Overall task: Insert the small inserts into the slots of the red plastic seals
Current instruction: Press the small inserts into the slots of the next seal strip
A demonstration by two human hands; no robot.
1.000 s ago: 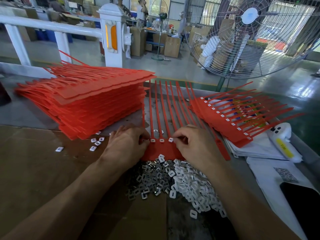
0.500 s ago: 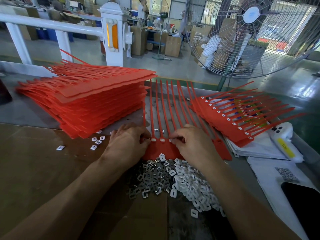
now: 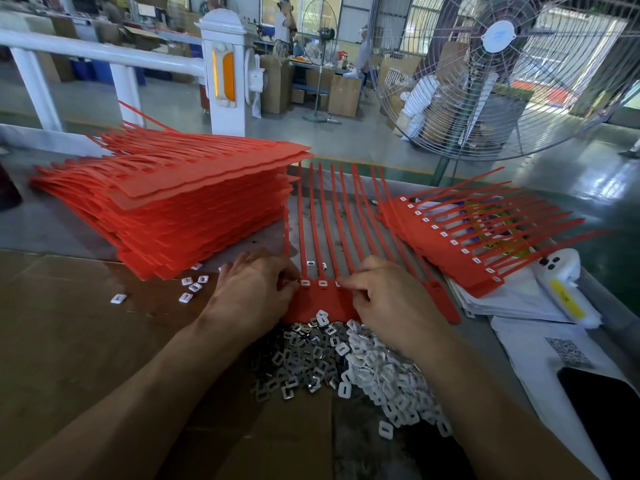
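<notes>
Behind my hands, a tall stack of red seals (image 3: pixel 180 206) fills the left of the bench. Between my hands lies the red seal strip (image 3: pixel 320 301), flat beside the insert pile (image 3: pixel 346 358). My left hand (image 3: pixel 254 294) pinches its left edge with curled fingers; my right hand (image 3: pixel 388 296) pinches an insert (image 3: pixel 338 284) at a slot.
</notes>
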